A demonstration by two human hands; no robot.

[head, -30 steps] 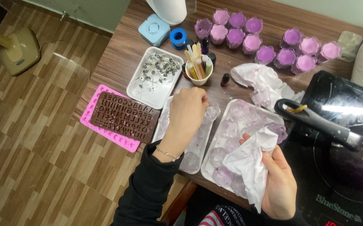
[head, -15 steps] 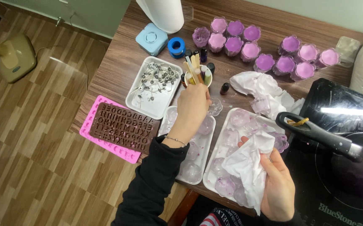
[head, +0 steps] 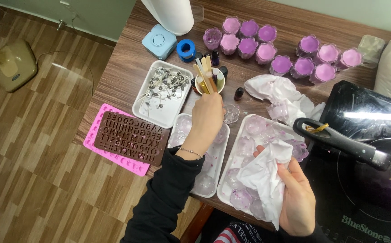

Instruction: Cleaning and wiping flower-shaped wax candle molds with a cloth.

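Cluttered wooden table [head: 128, 58], plank floor [head: 38, 180]

Left hand [head: 207, 114] reaching forward, fingers curled down, right hand [head: 296, 198] in closed grip.

A brown wooden table [head: 128, 67] carries white trays [head: 159, 114], purple-filled cups [head: 290, 51], letter moulds [head: 130, 139] and a black cooktop [head: 362, 202].

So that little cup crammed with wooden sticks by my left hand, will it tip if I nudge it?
Probably, yes. The cup is small and the wooden sticks lean out well above its rim, so it looks top-heavy. The left hand is right beside it, and small dark bottles crowd around, so a nudge might knock those over too.
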